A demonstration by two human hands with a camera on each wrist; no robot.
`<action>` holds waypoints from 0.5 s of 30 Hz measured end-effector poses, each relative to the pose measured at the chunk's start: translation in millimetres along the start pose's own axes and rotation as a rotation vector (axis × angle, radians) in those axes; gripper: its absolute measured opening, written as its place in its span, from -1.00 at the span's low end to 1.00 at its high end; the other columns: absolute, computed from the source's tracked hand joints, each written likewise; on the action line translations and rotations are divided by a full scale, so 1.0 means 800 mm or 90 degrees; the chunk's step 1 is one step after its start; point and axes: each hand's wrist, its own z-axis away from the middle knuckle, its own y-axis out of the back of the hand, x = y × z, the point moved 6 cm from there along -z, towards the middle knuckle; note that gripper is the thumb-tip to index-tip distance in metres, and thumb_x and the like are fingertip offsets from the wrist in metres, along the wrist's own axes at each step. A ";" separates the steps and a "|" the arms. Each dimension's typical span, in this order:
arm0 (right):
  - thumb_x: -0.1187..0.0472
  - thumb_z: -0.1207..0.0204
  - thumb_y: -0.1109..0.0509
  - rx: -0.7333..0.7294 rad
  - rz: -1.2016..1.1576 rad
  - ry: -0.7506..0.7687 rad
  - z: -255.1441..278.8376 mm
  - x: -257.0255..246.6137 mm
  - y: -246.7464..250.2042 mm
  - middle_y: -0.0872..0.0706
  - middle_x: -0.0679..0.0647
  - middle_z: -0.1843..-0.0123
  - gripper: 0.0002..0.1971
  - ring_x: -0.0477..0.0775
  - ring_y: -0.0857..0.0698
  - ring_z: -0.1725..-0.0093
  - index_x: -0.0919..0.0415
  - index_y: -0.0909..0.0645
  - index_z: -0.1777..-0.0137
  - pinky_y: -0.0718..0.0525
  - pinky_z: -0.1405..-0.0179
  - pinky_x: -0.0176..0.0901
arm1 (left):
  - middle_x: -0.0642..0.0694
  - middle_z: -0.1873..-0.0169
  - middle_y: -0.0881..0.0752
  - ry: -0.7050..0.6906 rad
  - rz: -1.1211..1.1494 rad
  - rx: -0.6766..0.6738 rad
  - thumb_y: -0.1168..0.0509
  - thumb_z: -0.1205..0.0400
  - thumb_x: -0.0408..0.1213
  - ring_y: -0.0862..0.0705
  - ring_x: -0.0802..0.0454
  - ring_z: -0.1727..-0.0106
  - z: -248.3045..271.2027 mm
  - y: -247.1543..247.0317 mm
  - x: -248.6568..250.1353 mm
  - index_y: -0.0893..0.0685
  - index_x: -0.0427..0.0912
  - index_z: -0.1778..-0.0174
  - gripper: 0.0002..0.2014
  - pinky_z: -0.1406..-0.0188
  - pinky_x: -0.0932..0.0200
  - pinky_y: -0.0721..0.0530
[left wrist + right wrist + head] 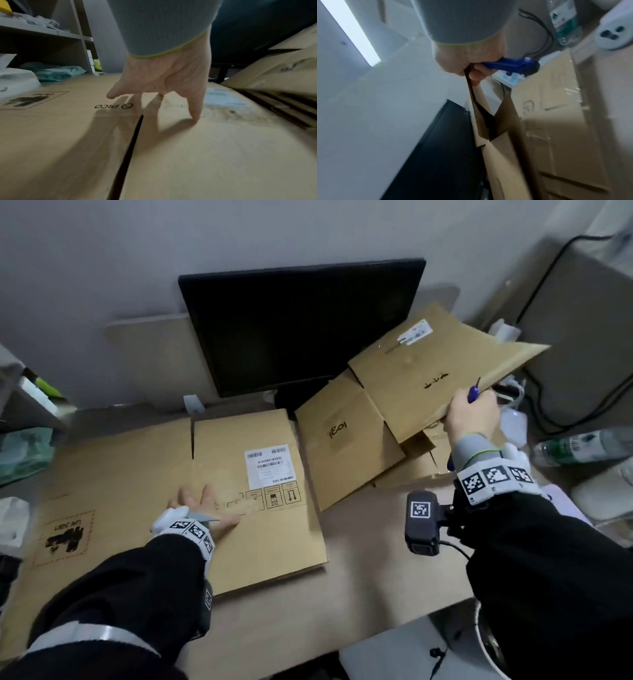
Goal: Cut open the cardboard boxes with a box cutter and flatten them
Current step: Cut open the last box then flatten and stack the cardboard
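Observation:
A large flattened cardboard box [144, 474] with a white shipping label lies on the desk at the left. My left hand [202, 505] rests on it with fingers spread and straight; in the left wrist view the fingertips [195, 117] touch the cardboard [205, 155]. At the right my right hand [472, 416] grips the edge of a smaller flattened box [431, 371] and holds it tilted above other cardboard. The same hand holds a blue box cutter [473, 393]; the right wrist view shows the cutter [508, 63] beside the pinched cardboard [501, 121].
A black monitor [301, 326] stands at the back of the desk. More flat cardboard marked "logi" [342, 453] lies under the lifted box. A water bottle [579, 446], cables and white items crowd the right side. A shelf [42, 33] stands at the left.

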 end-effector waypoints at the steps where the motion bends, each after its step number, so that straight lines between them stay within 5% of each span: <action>1: 0.13 -0.57 -0.14 0.010 -0.019 -0.001 -0.009 -0.009 0.009 -0.51 0.18 0.13 -0.83 0.16 -0.47 0.11 0.23 -0.45 0.06 -0.42 0.07 -0.07 | -0.16 -0.66 0.23 -0.004 -0.033 0.002 -0.17 -0.33 0.51 0.04 -0.35 -0.65 0.003 0.004 0.003 0.05 0.16 -0.67 0.04 -0.58 -0.28 -0.11; 4: 0.18 -0.35 -0.14 0.031 -0.178 -0.083 -0.020 -0.016 0.033 -0.46 0.08 0.40 -0.92 0.12 -0.51 0.48 0.11 -0.35 0.34 -0.48 0.34 -0.08 | -0.22 -0.67 0.11 -0.067 0.037 -0.001 0.01 -0.53 0.47 -0.09 -0.33 -0.63 0.015 0.017 0.048 -0.18 0.01 -0.65 -0.15 -0.58 -0.30 -0.11; 6: 0.28 -0.44 -0.14 0.018 -0.275 -0.149 -0.014 -0.005 0.037 -0.43 0.06 0.48 -0.84 0.03 -0.42 0.66 0.12 -0.34 0.36 -0.36 0.56 -0.23 | -0.25 -0.62 -0.24 -0.134 0.299 -0.029 0.16 -0.51 0.53 -0.39 -0.25 -0.47 0.031 0.030 0.098 -0.38 -0.06 -0.54 -0.11 -0.54 -0.27 -0.24; 9: 0.35 -0.53 -0.14 -0.036 -0.345 -0.218 0.006 0.017 0.017 -0.44 0.08 0.45 -0.79 0.01 -0.38 0.61 0.15 -0.35 0.33 -0.28 0.60 -0.27 | -0.17 -0.20 -0.72 -0.211 0.736 -0.120 0.35 -0.47 0.56 -0.66 -0.07 -0.12 0.059 0.063 0.151 -0.66 -0.09 -0.14 -0.06 -0.28 -0.07 -0.47; 12: 0.35 -0.56 -0.18 -0.115 -0.383 -0.263 0.040 0.048 -0.016 -0.44 0.10 0.43 -0.78 -0.04 -0.35 0.69 0.16 -0.33 0.30 -0.24 0.68 -0.37 | -0.27 -0.15 -0.75 -0.270 0.939 -0.235 0.10 -0.32 0.65 -0.73 -0.22 -0.16 0.087 0.112 0.167 -0.68 -0.16 -0.25 0.02 -0.26 -0.14 -0.59; 15: 0.32 -0.57 -0.23 -0.171 -0.403 -0.328 0.073 0.087 -0.053 -0.44 0.06 0.55 -0.79 -0.09 -0.33 0.79 0.18 -0.34 0.28 -0.20 0.74 -0.42 | -0.15 0.19 -0.82 -0.267 0.934 -0.175 -0.23 -0.57 0.20 -0.79 -0.07 0.18 0.089 0.143 0.140 -0.66 -0.23 -0.17 -0.46 0.10 0.05 -0.74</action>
